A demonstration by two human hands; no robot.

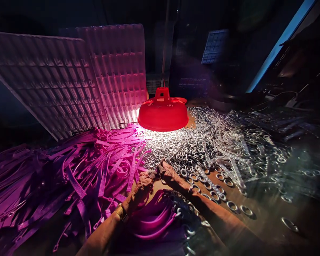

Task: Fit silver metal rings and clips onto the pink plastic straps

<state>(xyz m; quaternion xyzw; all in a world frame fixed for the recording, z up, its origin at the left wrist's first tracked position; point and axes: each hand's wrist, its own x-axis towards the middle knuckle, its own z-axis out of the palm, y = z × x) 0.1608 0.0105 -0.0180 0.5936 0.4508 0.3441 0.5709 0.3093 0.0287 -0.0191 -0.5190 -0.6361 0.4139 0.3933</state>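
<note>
My left hand (144, 180) and my right hand (170, 175) meet under the lamp, fingers closed and fingertips almost touching. Greyish coverings wrap some of the fingertips. What they pinch between them is too small and dark to make out. Just below the hands lies a bundle of curved magenta straps (154, 218) with metal rings on their ends. To the left of my left hand spreads a large heap of loose magenta straps (104, 167). Beyond and to the right of my right hand lies a wide pile of silver metal rings (194, 147).
A red lamp (162, 113) hangs low over the pile, straight ahead of my hands. Ribbed translucent panels (117, 71) lean upright at the back left. Linked strips of metal rings (210, 183) and single rings (246, 210) lie on the brown tabletop (266, 227) at the right.
</note>
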